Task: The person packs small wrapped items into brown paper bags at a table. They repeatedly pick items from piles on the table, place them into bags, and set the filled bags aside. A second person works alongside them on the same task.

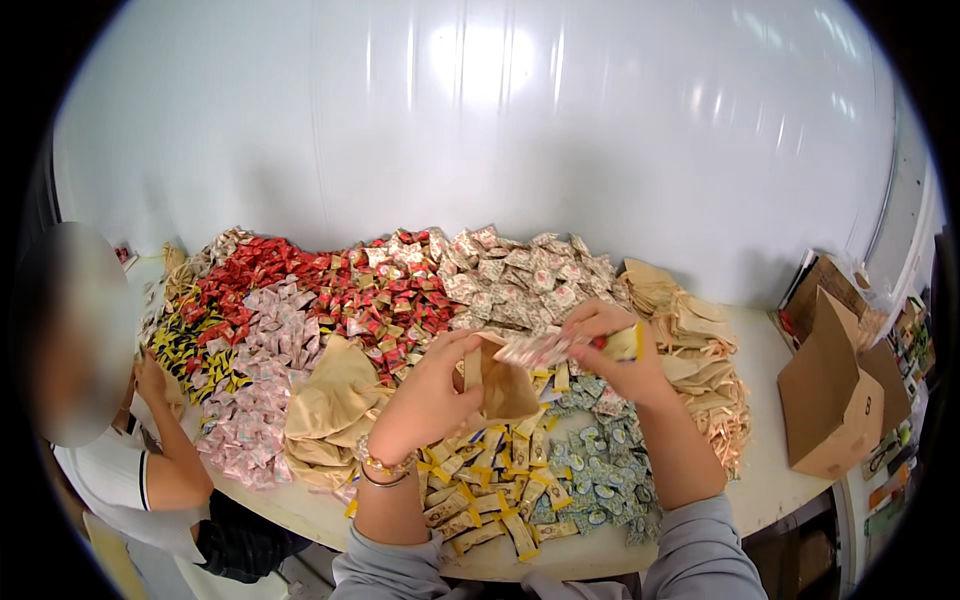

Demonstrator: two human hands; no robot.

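Observation:
My left hand (431,394) grips the rim of a beige cloth pouch (514,394), whose mouth gapes toward my right hand (619,349). Several wrapped sweets are in that right hand: a white-and-red packet (536,346) points at the pouch's mouth, and a yellow-ended packet (624,345) sticks out on the other side. Below the pouch lie cream-and-yellow stick packets (480,502). Blue-green packets (600,472) spread beneath my right forearm. How much the pouch holds is hidden.
Red packets (382,300), white floral packets (525,274) and pink packets (247,435) are heaped along the wall. Beige pouches lie in a pile at left (330,405) and a stack at right (697,375). A cardboard box (832,405) stands far right. Another person (135,480) works at left.

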